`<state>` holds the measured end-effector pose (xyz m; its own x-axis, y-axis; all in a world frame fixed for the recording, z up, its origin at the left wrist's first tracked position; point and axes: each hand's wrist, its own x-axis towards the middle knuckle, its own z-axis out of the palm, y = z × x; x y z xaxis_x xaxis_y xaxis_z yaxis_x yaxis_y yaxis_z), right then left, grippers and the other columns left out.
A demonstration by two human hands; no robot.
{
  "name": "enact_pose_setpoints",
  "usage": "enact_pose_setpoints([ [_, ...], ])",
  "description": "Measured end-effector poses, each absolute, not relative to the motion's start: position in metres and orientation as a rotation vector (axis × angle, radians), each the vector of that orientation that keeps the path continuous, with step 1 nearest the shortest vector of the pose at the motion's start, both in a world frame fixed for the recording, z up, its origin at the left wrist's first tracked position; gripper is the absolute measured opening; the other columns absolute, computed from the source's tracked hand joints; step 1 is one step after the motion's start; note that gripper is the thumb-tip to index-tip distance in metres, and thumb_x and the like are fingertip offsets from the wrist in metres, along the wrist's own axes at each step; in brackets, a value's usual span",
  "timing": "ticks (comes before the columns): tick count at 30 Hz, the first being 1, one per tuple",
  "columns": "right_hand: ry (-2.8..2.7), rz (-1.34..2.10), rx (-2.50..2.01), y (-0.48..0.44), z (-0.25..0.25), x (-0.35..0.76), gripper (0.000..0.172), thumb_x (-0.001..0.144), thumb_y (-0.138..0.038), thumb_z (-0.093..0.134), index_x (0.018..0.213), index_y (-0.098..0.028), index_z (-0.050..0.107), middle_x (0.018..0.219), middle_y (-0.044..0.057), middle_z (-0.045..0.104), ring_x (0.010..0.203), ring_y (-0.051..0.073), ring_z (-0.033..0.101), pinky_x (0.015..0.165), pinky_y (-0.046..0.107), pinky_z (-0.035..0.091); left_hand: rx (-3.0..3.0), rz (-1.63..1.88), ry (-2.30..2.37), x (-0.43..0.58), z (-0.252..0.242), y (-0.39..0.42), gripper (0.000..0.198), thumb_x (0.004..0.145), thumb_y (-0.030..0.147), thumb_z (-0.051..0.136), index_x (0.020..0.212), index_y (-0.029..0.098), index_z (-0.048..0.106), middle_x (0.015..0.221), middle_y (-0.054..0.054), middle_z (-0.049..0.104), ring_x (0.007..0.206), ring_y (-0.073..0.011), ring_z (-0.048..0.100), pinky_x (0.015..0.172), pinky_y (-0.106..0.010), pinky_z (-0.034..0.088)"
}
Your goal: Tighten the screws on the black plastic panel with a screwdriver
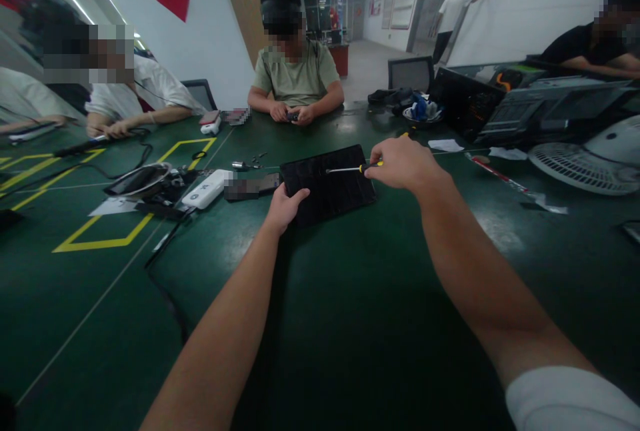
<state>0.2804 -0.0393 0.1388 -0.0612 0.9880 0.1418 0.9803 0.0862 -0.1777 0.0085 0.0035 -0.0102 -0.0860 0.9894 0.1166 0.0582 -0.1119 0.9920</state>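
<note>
A flat black device (333,191), like a tablet or laptop panel lying face down, rests on the dark green table (350,324). My left hand (285,207) grips its near left edge, fingers curled over it. In my right hand (403,163) is a screwdriver (350,169) with a yellow and black handle. Its metal shaft points left, and the tip rests on the device's upper surface.
A white power bank (207,189), cables, small metal parts (247,164) and a black bowl-like item (137,179) lie to the left. Laptops (545,111) and a white fan (585,167) stand at right. People sit across the table and at both sides. Yellow tape lines mark the left.
</note>
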Motion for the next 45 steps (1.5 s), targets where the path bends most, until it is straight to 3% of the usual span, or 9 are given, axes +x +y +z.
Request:
enact_pose_setpoints([
  [9,-2.152,0.034,-1.949,-0.051,0.141,0.266,0.024,0.084,-0.039,0.070,0.102,-0.026,0.081,0.108,0.012,0.077,0.098,0.030,0.070,0.080,0.043,0.054,1.213,1.340,1.385,0.006,-0.006,0.006,0.032,0.058,0.036,0.078,0.084,0.018,0.068,0.080,-0.002,0.070,0.078,-0.0230,0.067,0.078,-0.038,0.056],
  [16,-2.181,0.088,-1.929,-0.065,0.140,0.259,0.025,0.088,-0.037,0.069,0.108,-0.026,0.078,0.111,0.012,0.076,0.101,0.031,0.070,0.081,0.043,0.052,1.020,1.370,1.474,0.005,0.008,-0.006,0.024,0.051,0.026,0.072,0.073,0.018,0.065,0.067,0.001,0.065,0.066,-0.0193,0.062,0.064,-0.032,0.052],
  [26,-2.227,0.075,-1.865,-0.071,0.142,0.251,0.025,0.088,-0.038,0.067,0.107,-0.025,0.079,0.109,0.013,0.076,0.100,0.032,0.069,0.079,0.042,0.051,1.041,1.392,1.421,-0.006,-0.007,-0.008,0.042,0.053,0.033,0.085,0.091,0.016,0.074,0.088,-0.008,0.078,0.080,-0.0268,0.075,0.079,-0.043,0.061],
  [45,-2.177,-0.126,-1.781,-0.078,0.144,0.272,0.021,0.086,-0.038,0.070,0.100,-0.027,0.080,0.096,0.008,0.077,0.090,0.028,0.068,0.074,0.039,0.046,1.065,1.383,1.427,-0.004,-0.009,-0.012,0.041,0.057,0.034,0.086,0.092,0.017,0.075,0.093,-0.009,0.079,0.085,-0.0282,0.076,0.087,-0.046,0.061],
])
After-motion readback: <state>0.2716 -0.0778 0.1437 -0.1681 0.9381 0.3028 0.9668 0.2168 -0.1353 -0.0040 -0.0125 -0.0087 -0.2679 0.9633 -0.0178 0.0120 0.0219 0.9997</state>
